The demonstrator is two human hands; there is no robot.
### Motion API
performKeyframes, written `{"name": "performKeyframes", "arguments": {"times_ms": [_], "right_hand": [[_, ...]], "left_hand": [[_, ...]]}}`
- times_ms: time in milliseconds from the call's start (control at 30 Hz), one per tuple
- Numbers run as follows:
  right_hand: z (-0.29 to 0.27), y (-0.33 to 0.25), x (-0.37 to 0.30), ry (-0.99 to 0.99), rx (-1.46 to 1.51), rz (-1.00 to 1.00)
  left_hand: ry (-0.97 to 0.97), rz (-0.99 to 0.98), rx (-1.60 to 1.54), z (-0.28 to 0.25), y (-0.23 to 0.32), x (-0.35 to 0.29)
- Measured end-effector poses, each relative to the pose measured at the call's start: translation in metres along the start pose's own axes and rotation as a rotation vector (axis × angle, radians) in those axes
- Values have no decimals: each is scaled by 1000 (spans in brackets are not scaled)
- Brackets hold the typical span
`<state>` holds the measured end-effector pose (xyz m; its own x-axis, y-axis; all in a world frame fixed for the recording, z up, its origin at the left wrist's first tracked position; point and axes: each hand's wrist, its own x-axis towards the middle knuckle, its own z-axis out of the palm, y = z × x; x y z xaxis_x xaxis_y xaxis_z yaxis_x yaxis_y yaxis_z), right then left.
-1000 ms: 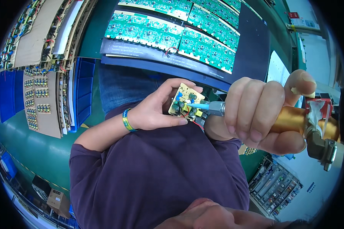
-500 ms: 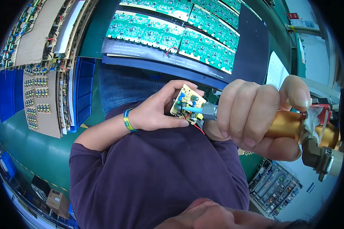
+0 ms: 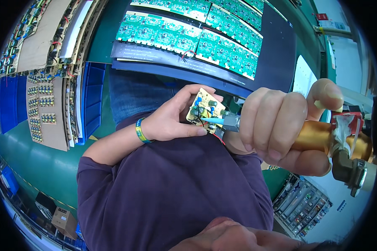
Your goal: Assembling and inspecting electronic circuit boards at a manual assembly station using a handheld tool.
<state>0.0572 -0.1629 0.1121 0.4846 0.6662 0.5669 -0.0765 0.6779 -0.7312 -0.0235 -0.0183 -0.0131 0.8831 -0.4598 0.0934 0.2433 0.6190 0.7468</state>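
Observation:
My left hand [image 3: 169,121] grips a small circuit board [image 3: 197,111] by its edges, thumb at the near side and fingers behind. The board is tan, with blue and dark green components and thin red and black wires. In my right hand [image 3: 276,125] is a glue gun [image 3: 312,136] with a gold barrel, fingers wrapped round it and thumb raised near its red lever [image 3: 352,119]. Its pale blue nozzle [image 3: 213,121] points left, with the tip over the board's components; I cannot tell whether it touches them. Whitish residue clings beside the lever.
Beyond my hands, green circuit board panels [image 3: 159,35] lie on a dark printed surface [image 3: 276,62]. To the left, cardboard sheets [image 3: 50,125] with small boards stand by blue bins [image 3: 94,98]. A hose fitting [image 3: 347,171] hangs off the gun. White paper [image 3: 304,77] lies at right.
My right thumb has lifted slightly up and away from the gun. The board has tilted a little in my left hand, and the nozzle tip has shifted slightly right.

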Motion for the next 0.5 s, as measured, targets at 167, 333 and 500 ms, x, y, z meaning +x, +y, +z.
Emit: {"name": "performKeyframes", "arguments": {"times_ms": [167, 333, 500], "right_hand": [[3, -4, -1, 71, -132, 3], [2, -4, -2, 43, -118, 0], [2, -5, -4, 40, -111, -3]], "left_hand": [[-6, 6, 5, 2, 2, 1], [-7, 5, 32, 4, 2, -1], [-13, -1, 23, 5, 1, -1]]}}
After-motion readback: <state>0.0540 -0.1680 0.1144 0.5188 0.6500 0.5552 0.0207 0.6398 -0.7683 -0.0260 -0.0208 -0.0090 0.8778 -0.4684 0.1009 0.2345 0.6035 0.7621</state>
